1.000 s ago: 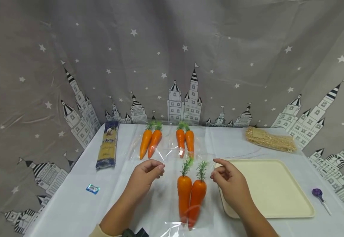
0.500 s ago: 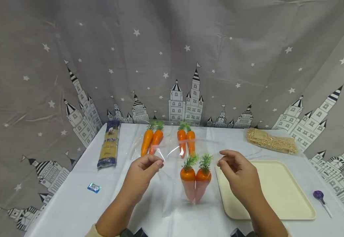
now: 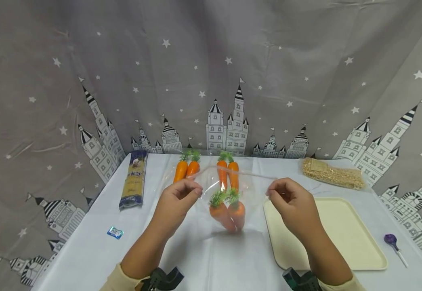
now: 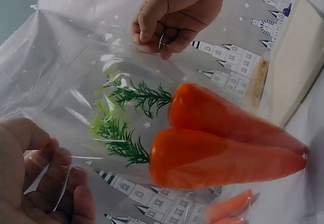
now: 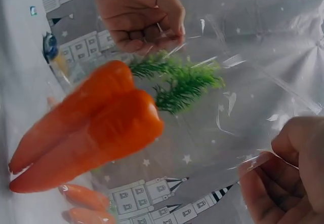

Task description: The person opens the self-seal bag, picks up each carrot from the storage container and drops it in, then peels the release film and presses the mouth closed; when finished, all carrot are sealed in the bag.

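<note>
A clear plastic bag (image 3: 256, 194) with two orange carrots (image 3: 237, 212) in it hangs between my hands. At its left side, my left hand (image 3: 176, 204) pinches the film between thumb and fingers. My right hand (image 3: 293, 206) pinches the opposite side the same way. The carrots' feathery green tops (image 4: 126, 143) point up toward the bag's upper part, and their tips point down. In the right wrist view, thin film shows at the fingertips of my right hand (image 5: 283, 178). Behind the bag lie two more pairs of carrots (image 3: 181, 171) in clear bags, partly covered by it.
A cream tray (image 3: 363, 264) lies on the right, partly behind my right forearm. Beyond it is a bag of yellowish grains (image 3: 332, 173), and a purple lollipop (image 3: 390, 239) lies at the far right. On the left are a blue-and-gold packet (image 3: 133, 180) and a small blue wrapper (image 3: 115, 232).
Both hands have risen a little and the right one has shifted right. The bag is lifted off its flat position, and its carrots now hang higher, farther from me.
</note>
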Action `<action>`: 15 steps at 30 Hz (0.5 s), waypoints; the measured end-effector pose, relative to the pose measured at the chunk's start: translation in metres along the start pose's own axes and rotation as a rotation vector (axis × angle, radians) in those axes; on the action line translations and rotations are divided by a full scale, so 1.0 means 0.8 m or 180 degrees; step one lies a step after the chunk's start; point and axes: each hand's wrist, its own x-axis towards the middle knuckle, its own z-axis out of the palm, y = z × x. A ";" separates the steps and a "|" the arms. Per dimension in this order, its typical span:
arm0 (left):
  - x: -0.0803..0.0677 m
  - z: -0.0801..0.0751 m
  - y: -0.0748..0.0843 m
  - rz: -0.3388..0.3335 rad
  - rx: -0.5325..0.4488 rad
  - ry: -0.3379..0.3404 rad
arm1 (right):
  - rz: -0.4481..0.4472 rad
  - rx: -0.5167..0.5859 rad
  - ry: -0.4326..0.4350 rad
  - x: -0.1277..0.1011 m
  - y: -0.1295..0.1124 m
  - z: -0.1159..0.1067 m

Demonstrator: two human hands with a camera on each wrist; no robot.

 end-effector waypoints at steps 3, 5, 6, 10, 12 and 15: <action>0.004 0.001 0.000 0.0070 0.0146 -0.0034 | 0.0033 0.0016 -0.0091 0.001 0.003 -0.001; 0.007 0.002 0.002 0.0174 0.0268 -0.0024 | 0.0021 0.0001 -0.0126 0.002 0.005 -0.003; 0.009 0.004 0.004 0.0233 0.0333 -0.0005 | 0.0012 -0.0015 -0.0139 0.003 0.005 -0.004; 0.018 0.011 0.010 0.0384 0.0464 0.0174 | 0.0024 -0.0012 -0.0182 0.004 0.006 -0.006; 0.022 0.014 0.013 0.0415 0.0465 0.0270 | 0.0044 -0.0029 -0.0202 0.005 0.006 -0.008; 0.026 0.018 0.014 0.0486 0.0387 0.0351 | 0.0093 -0.0047 -0.0247 0.006 0.008 -0.011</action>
